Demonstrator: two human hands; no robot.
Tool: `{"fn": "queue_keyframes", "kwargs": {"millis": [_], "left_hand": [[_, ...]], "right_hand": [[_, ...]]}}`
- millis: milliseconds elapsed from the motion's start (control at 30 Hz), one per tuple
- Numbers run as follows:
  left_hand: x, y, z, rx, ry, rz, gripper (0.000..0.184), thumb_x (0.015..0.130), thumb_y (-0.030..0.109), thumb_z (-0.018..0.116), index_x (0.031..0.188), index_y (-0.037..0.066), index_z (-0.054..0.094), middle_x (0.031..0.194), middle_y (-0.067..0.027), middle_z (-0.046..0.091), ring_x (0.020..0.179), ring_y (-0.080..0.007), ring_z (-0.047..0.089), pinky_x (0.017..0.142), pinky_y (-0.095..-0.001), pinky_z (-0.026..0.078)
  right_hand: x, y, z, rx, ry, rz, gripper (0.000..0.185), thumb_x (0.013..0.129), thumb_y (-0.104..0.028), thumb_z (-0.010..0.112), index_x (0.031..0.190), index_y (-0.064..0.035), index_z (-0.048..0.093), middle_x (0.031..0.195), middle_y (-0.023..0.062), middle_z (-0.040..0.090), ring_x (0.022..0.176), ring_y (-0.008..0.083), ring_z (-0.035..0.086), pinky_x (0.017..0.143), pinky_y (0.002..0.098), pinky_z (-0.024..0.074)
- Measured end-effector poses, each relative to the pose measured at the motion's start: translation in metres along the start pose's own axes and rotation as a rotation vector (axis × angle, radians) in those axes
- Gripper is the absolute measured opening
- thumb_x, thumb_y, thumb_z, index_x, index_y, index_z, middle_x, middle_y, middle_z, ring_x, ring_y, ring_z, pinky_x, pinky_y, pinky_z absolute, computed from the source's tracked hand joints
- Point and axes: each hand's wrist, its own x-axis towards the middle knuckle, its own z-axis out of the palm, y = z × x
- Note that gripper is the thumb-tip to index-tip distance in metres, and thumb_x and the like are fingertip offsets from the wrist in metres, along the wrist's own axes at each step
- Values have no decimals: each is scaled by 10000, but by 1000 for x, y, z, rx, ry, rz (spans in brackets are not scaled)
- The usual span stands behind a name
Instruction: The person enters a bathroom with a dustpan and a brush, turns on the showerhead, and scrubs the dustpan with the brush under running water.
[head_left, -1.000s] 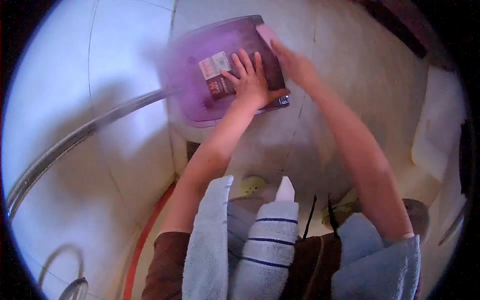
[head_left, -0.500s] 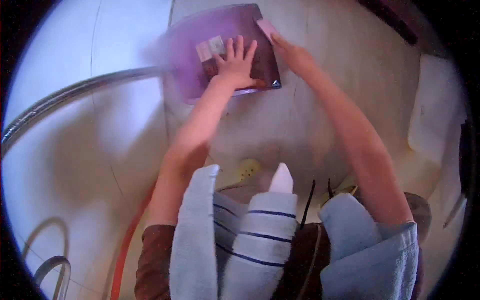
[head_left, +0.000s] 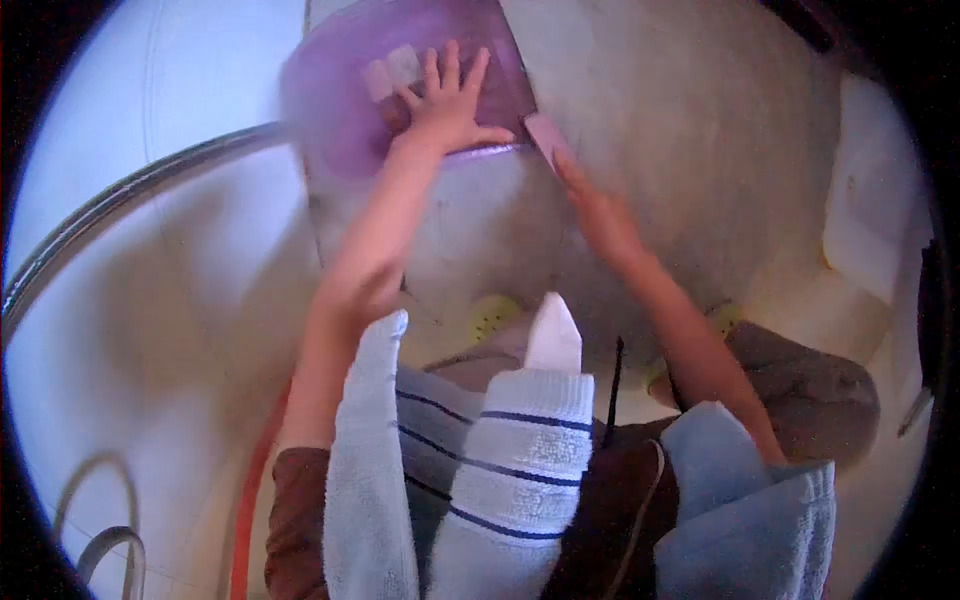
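At the top of the head view lies a dark, glossy panel (head_left: 340,130) with a purple sheen and a pale label (head_left: 390,72) on it. My left hand (head_left: 447,110) rests flat on this panel, fingers spread and holding nothing, just right of the label. In my right hand (head_left: 600,205) is a flat pink block (head_left: 543,135), gripped with the fingers closed. The block's far end is at the panel's lower right corner; whether it touches the edge cannot be told.
Below the panel is a light-coloured floor (head_left: 700,130). A dark curved tube (head_left: 150,190) comes in from the left, and a red hose (head_left: 258,480) runs beside my left arm. My yellow shoe (head_left: 493,316) and a striped towel (head_left: 525,450) show nearer me.
My right hand has come down along the panel's right edge with the pink block, from high on that edge to the lower corner. The whole view has shifted slightly.
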Motion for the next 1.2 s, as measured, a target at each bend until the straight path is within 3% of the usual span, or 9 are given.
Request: {"fn": "queue_keyframes", "kwargs": {"millis": [67, 267, 333, 467, 633, 867, 967, 1033, 1200], "left_hand": [[-1, 2, 5, -17, -5, 25, 1130, 551, 662, 653, 1398, 238, 36, 1443, -172, -51, 1309, -413, -47, 908, -721, 79], [-1, -6, 5, -7, 6, 11, 1151, 534, 645, 679, 1396, 272, 14, 1443, -168, -76, 1313, -402, -55, 909, -717, 86], [5, -9, 7, -26, 11, 9, 1150, 533, 643, 682, 1396, 275, 16, 1443, -169, -72, 1313, -402, -55, 909, -717, 86], [3, -4, 10, -43, 11, 26, 1146, 535, 636, 686, 1395, 277, 18, 1443, -172, -62, 1313, -400, -59, 909, -717, 89], [5, 3, 5, 8, 6, 3, 1141, 535, 638, 684, 1394, 285, 22, 1446, -162, -57, 1315, -398, -50, 903, -716, 117], [4, 36, 12, 2, 41, 15, 1136, 528, 620, 699, 1392, 306, 31, 1448, -155, -39, 1318, -395, -26, 905, -710, 137], [-1, 28, 3, -14, 38, 22, 1143, 519, 606, 713, 1392, 304, 40, 1448, -154, -44, 1318, -393, -24, 901, -714, 141], [0, 29, 2, -10, 24, -4, 1141, 520, 600, 717, 1392, 305, 42, 1449, -152, -48, 1318, -392, -21, 902, -713, 142], [-4, 30, 8, -4, 20, 7, 1150, 512, 606, 717, 1391, 311, 37, 1450, -146, -56, 1317, -394, -26, 900, -718, 135]], "right_hand": [[23, -18, -18, 57, -320, 386, 447, 899, -241, 430, 1319, -337, 316, 1058, 220, 561, 966, 321, 567, 792, 394, 431], [48, -27, -17, 303, -71, 362, 443, 914, -261, 378, 1329, -375, 274, 1004, 215, 580, 922, 301, 581, 765, 378, 442], [10, -8, 1, 95, 38, 75, 432, 916, -284, 361, 1333, -357, 274, 1005, 222, 577, 918, 309, 580, 767, 388, 439], [60, -11, -13, -93, -336, 158, 432, 916, -316, 357, 1341, -325, 279, 1129, 218, 534, 1020, 309, 542, 844, 373, 414], [28, -24, -14, 324, 53, 194, 448, 902, -392, 349, 1333, -288, 285, 1115, 233, 535, 1013, 373, 530, 869, 426, 399], [54, -16, -60, 36, -291, 287, 563, 895, -429, 389, 1314, -58, 331, 1237, 246, 442, 1166, 324, 429, 951, 356, 326], [51, 17, -18, 185, -64, 67, 490, 898, -395, 397, 1331, -178, 322, 1077, 261, 541, 1005, 366, 536, 844, 391, 410], [-2, 8, -10, 407, 101, 234, 451, 901, -359, 408, 1325, -229, 325, 1042, 262, 549, 933, 376, 559, 782, 402, 436], [37, -17, -46, -73, -320, 262, 444, 900, -327, 428, 1329, -287, 318, 1148, 206, 525, 1016, 337, 537, 841, 371, 422]]}}
